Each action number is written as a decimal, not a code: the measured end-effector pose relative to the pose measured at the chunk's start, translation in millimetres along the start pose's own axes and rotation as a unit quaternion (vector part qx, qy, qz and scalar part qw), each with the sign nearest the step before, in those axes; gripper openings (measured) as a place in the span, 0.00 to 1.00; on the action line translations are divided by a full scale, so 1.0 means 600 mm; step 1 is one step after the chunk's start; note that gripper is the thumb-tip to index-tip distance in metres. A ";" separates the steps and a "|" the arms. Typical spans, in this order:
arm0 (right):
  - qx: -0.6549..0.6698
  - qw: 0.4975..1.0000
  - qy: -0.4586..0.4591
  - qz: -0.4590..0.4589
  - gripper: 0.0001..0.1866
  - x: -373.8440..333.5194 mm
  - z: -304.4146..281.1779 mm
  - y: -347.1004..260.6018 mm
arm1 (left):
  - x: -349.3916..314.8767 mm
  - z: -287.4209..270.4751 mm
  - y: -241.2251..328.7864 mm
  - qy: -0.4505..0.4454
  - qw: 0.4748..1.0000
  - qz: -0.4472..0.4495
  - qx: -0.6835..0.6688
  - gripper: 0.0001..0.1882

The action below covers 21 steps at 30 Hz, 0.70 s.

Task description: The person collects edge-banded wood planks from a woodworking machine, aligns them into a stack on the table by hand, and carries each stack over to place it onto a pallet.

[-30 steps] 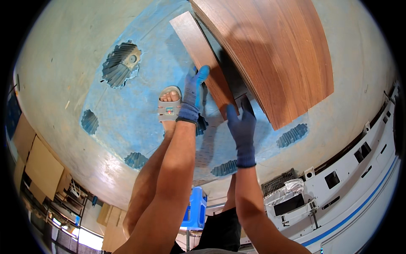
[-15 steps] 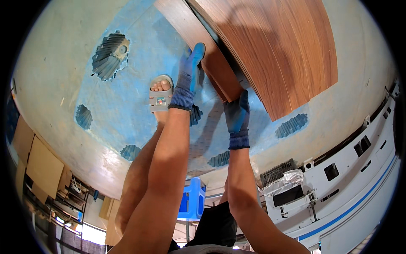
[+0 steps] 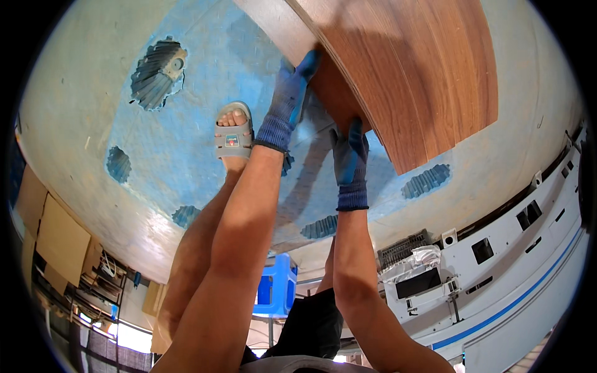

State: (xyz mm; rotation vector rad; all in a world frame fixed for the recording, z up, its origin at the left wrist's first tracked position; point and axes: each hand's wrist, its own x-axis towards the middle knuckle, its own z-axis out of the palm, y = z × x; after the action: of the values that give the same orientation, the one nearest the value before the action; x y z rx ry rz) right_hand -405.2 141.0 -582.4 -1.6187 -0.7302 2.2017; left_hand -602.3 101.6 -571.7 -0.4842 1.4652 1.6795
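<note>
A narrow reddish-brown board [image 3: 339, 99] lies against the left side of a stack of wood-grain boards [image 3: 423, 81], partly hidden beside it. My left hand [image 3: 292, 90], in a blue knitted work glove with a coated palm, grips the narrow board's left edge. At the near end of that board, my right hand [image 3: 349, 152], gloved the same way, is closed on its corner with the thumb on top. The stack's layered edge shows along its left side, and neither hand is on its top face.
A worn blue surface with dark ribbed shell-shaped patches [image 3: 158, 73] lies beneath. My sandaled foot [image 3: 234, 133] rests left of my left hand. Near my body stands a blue plastic stool [image 3: 277, 286]. A long white machine [image 3: 497, 267] curves along the right, and cardboard sheets [image 3: 62, 242] lean at the left.
Both hands have pushed the narrow board rightward and slightly away, closing the dark gap between it and the stack. The stack has stayed nearly in place.
</note>
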 end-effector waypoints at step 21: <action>0.112 0.993 -0.048 -0.006 0.26 -0.024 -0.041 0.031 | 0.032 0.001 -0.043 0.023 0.998 0.057 0.035 0.23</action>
State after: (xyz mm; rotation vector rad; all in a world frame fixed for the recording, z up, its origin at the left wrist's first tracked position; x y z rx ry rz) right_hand -376.3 123.6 -587.1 -1.4046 -0.4933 2.2727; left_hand -592.9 108.0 -601.7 -0.4101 1.6049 1.7097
